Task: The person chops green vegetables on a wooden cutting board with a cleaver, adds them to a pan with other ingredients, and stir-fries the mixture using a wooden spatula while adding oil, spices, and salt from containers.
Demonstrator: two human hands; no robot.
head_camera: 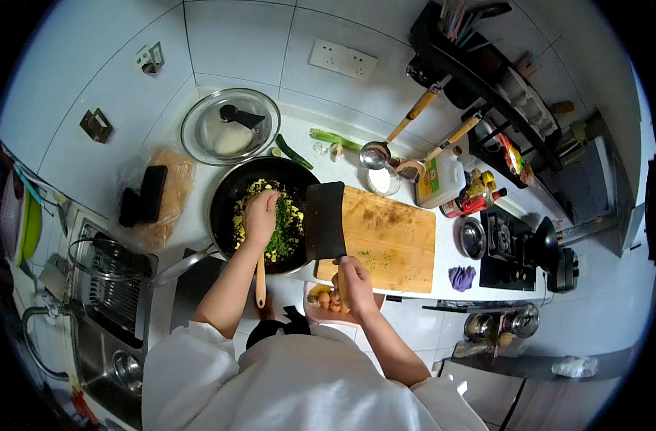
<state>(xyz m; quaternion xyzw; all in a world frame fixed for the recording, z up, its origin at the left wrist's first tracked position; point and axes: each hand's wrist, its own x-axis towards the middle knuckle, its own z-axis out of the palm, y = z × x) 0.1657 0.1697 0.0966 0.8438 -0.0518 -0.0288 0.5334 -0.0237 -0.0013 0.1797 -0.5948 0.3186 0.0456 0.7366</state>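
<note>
My right hand (354, 285) is closed round the handle of a cleaver, whose broad dark blade (326, 221) stands between the wok and the cutting board. The black wok (220, 204) holds chopped greens (281, 237) and yellow crumbled bits (274, 252). Over the food in the wok is my left hand (260, 218), its fingers bent; whether it holds anything is hidden. A wooden utensil handle (260, 283) sticks out over the wok's near rim. Green scraps lie on the wooden cutting board (390, 237), right of the blade.
A glass lid covers a bowl (183, 129) with pale dough (232, 138). Behind the board are a cucumber (294, 153), a glass bowl of white powder (383, 181), a ladle (375, 155) and a plastic jug (441, 180). The sink (99, 361) is left, the stove (500, 269) right.
</note>
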